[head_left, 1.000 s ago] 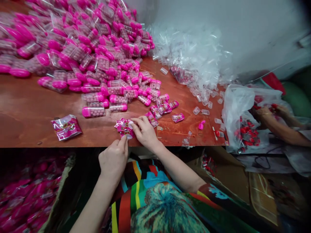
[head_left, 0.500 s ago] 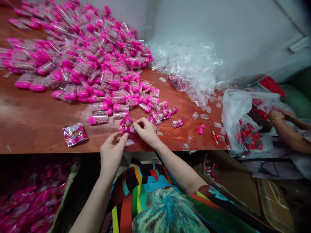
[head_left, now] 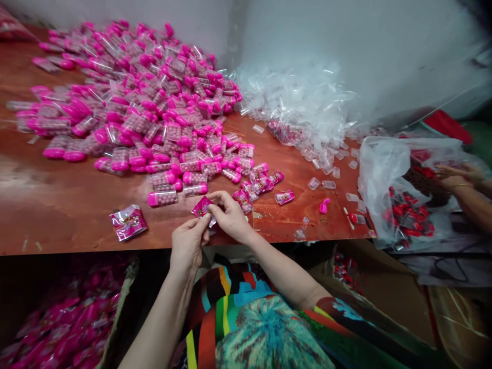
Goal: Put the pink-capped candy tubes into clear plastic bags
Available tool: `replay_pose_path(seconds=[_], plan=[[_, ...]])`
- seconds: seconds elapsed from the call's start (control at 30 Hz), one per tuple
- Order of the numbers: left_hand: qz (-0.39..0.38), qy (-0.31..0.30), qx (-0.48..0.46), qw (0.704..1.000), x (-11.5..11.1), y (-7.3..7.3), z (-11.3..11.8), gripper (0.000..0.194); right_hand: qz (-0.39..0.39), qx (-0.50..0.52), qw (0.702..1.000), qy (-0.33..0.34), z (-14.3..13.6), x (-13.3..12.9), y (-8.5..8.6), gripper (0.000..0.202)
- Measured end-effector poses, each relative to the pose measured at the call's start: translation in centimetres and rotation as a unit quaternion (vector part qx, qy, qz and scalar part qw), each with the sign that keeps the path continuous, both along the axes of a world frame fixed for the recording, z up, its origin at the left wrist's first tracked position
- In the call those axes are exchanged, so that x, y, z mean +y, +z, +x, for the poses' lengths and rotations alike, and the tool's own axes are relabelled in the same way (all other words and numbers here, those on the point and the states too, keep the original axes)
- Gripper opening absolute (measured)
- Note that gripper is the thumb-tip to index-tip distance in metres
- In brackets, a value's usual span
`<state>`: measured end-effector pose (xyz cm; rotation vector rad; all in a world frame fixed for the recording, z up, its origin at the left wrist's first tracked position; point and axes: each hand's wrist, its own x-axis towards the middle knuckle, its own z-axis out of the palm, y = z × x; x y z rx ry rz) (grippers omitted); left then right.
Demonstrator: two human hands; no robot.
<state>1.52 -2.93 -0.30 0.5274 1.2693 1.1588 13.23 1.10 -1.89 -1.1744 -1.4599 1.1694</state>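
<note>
Between both hands, over the front edge of the table, is a small pink printed wrapper (head_left: 201, 206). My left hand (head_left: 189, 242) pinches its lower part between thumb and fingers. My right hand (head_left: 229, 218) grips its right side, fingertips touching those of the left. Whether anything lies inside the wrapper is hidden by the fingers. Just beyond the hands lie clear bottles with pink caps, filled with small pale pink balls (head_left: 162, 198). Several wrapped pieces (head_left: 262, 184) rest right of my right hand. Left of my left hand lies a stack of flat pink wrappers (head_left: 128, 222).
A big heap of pink-capped bottles (head_left: 146, 102) covers the back left of the table (head_left: 69, 205). Clear empty containers (head_left: 295, 102) are piled behind. At right, a person's hand (head_left: 457, 179) works by a plastic bag (head_left: 378, 164) with red-capped pieces. Below left stands a box of pink packets (head_left: 65, 323).
My hands have drawn closer together on the wrapper, which is now more covered by the fingers. The view has shifted slightly. The other person's hands have moved at the bag.
</note>
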Motion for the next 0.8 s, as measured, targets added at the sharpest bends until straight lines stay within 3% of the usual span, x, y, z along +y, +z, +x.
replay_pose_path(seconds=[0.13,0.43,0.53,0.63,0.7,0.8], plan=[[-0.015,0.01,-0.004,1.0,0.1,-0.3,-0.2,0.036,0.117,-0.117,0.986,0.023,-0.4,-0.6,-0.5,0.021],[-0.042,-0.029,-0.064,0.997,0.0,0.3,-2.4,0.037,0.129,-0.139,0.979,0.08,-1.2,-0.4,-1.9,0.025],[-0.048,0.008,-0.06,0.997,0.3,0.2,-3.0,0.038,0.137,-0.145,0.974,0.108,-1.6,0.3,-1.5,0.026],[-0.053,0.073,-0.06,0.994,0.7,0.0,-3.4,0.039,0.135,-0.209,0.966,0.072,-2.0,2.4,-0.6,0.03],[-0.056,0.096,-0.058,0.992,0.9,-0.1,-3.5,0.041,0.154,-0.279,0.947,0.03,-2.4,4.5,0.1,0.032],[-0.058,0.101,-0.059,0.991,0.9,-0.1,-3.4,0.041,0.186,-0.421,0.888,0.027,-3.3,7.6,1.1,0.03]])
